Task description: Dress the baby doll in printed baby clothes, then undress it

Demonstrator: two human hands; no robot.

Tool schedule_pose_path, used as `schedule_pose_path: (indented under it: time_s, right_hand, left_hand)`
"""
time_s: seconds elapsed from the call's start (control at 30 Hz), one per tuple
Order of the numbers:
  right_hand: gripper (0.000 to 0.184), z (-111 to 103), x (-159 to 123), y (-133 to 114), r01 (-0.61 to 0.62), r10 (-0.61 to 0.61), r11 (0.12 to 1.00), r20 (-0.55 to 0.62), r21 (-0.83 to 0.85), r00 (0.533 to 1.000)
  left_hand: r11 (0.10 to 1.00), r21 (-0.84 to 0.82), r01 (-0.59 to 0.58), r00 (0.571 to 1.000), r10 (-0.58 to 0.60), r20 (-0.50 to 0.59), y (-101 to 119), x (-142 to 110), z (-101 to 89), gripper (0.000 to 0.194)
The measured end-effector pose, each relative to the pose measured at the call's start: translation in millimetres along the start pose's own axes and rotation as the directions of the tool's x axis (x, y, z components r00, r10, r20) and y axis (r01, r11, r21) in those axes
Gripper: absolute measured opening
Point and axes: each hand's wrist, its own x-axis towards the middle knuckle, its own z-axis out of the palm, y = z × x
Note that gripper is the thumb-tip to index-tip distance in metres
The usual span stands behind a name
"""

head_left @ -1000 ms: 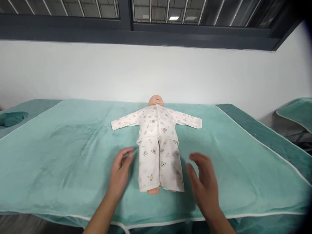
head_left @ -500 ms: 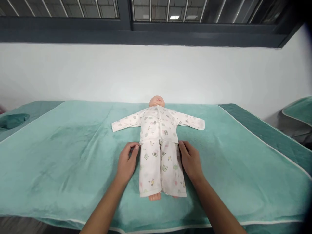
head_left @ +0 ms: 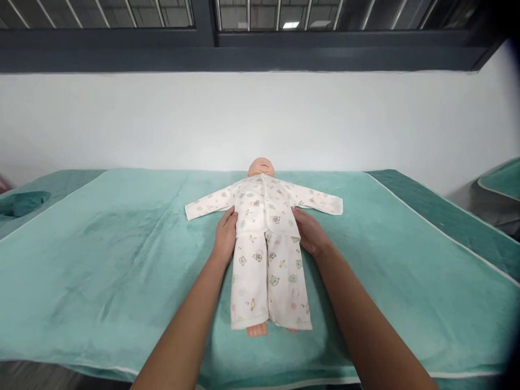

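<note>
A baby doll [head_left: 261, 167] lies on its back, head away from me and arms spread. It wears a white printed long-sleeved top [head_left: 260, 203] and matching trousers [head_left: 248, 281]; its toes show below the cuffs. My left hand [head_left: 226, 236] clasps the left side of the doll's torso, just under the sleeve. On the opposite side, my right hand [head_left: 311, 232] holds the torso between sleeve and waist, its fingertips partly hidden by the top. Both palms face inward.
A green plush cover [head_left: 122, 260] with white piping lies beneath the doll. Behind it rises a white wall [head_left: 260, 119] under a dark window frame [head_left: 260, 51] with bars. Dark green fabric [head_left: 24, 203] is bunched at the far left; another green piece [head_left: 504, 179] lies far right.
Both hands have moved up from the waist, beside the trouser tops, to the sides of the torso below the sleeves. The doll lies in the same place.
</note>
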Motion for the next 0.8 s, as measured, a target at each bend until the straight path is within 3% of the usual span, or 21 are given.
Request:
schedule_pose_path:
  time_s: [0.17, 0.33, 0.5, 0.67, 0.8]
  right_hand:
    - [0.046, 6.6, -12.2, -7.2, 0.042, -0.054, 0.990, 0.090, 0.131, 0.994]
    - [0.049, 9.5, -11.7, -8.9, 0.034, -0.047, 0.987, 0.080, 0.158, 0.996]
    - [0.059, 3.9, -10.0, 0.1, 0.023, 0.000, 0.987, -0.141, 0.156, 0.990]
    - [0.058, -0.9, -15.7, 12.6, 0.143, -0.156, 0.988, -0.265, -0.065, 0.952]
    - [0.048, -1.1, -24.7, 15.4, 0.145, -0.260, 0.927, -0.316, -0.345, 0.912]
  left_hand:
    - [0.994, -0.110, 0.010, 0.997, -0.002, 0.074, 3.2, 7.1, 5.6, 0.045]
    - [0.995, -0.097, -0.011, 0.997, 0.019, 0.080, -0.2, 12.6, 6.1, 0.041]
    - [0.994, 0.087, -0.064, 0.997, 0.067, -0.031, -7.9, 6.9, -0.2, 0.030]
    - [0.971, 0.224, -0.085, 0.993, 0.101, -0.059, -10.1, -9.0, -8.8, 0.028]
    - [0.963, 0.262, -0.069, 0.996, 0.080, -0.032, -8.0, -21.5, -15.7, 0.033]
